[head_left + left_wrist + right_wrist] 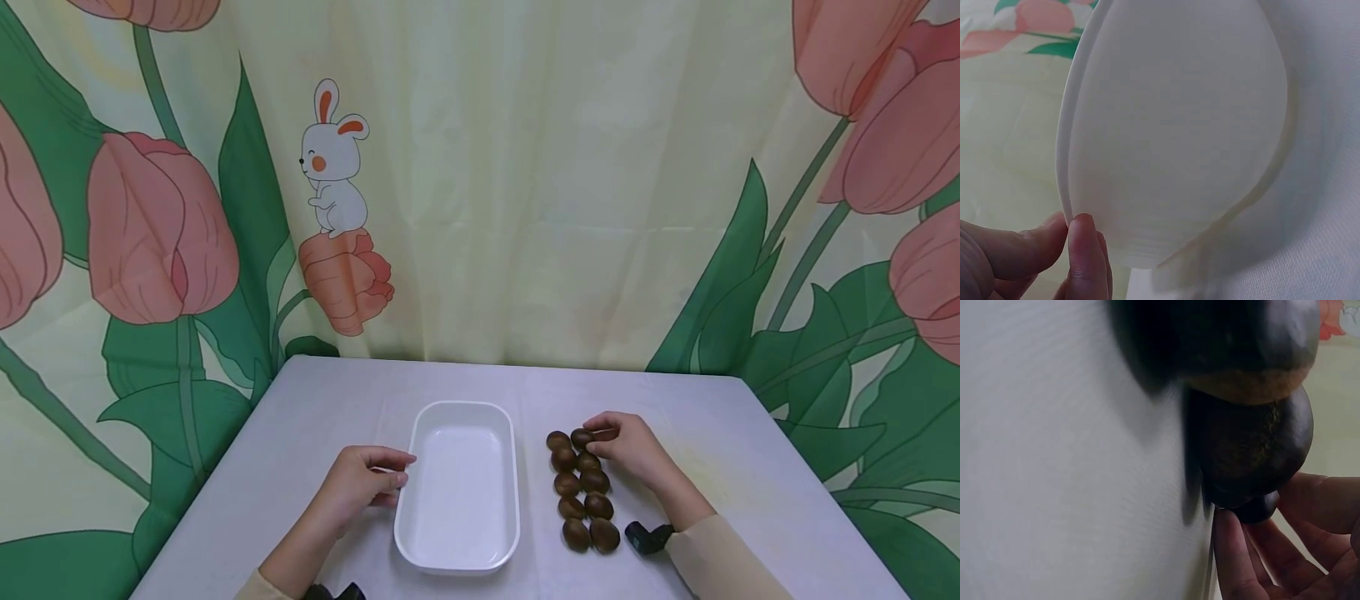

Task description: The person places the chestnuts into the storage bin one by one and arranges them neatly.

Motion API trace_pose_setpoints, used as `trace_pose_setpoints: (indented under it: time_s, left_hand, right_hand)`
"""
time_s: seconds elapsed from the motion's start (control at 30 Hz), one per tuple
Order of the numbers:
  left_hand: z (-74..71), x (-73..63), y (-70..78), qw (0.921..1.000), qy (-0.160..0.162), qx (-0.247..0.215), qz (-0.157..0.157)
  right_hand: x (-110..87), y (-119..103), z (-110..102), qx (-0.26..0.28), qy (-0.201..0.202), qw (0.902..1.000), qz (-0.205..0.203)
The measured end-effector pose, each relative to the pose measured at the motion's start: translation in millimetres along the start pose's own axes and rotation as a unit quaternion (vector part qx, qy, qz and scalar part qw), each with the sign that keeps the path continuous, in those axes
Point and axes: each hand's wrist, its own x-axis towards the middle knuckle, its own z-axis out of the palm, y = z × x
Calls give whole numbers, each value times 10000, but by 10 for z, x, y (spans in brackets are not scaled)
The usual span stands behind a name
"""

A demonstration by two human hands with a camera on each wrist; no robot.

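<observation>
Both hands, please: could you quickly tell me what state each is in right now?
Left hand: closed, pinching the white tray by its rim.
Right hand: closed, pinching the right column's farthest chestnut.

Looks like a staged indoor corner, judging by the tulip-and-rabbit curtain [525, 208] behind the white-covered table [345, 404].

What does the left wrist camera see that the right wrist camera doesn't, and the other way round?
Left wrist only: the left hand pinching the white tray. Right wrist only: chestnuts, with the right hand pinching the farthest one visible. Both share: the white tablecloth and the printed curtain behind.
</observation>
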Motion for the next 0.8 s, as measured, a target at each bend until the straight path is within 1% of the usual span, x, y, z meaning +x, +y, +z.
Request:
trace_pose_setpoints:
  time_s: [0.13,0.3,0.43,0.63,0.8]
  left_hand:
    - [1,-5,5,9999,-5,15,-129]
    - [4,-2,9,9998,14,53,-193]
    - [10,3,2,9997,31,63,-228]
    - [13,11,-16,9999,-4,25,-167]
    - [6,15,-25,9999,-49,-12,-105]
  right_hand:
    - [20,-7,23,-3,-12,10000,-45]
    - [23,-22,35,-2,-8,10000,-50]
    - [50,-21,44,-42,24,10000,27]
    - [87,-3,54,-71,50,9999,85]
    - [85,-5,44,-103,34,9999,45]
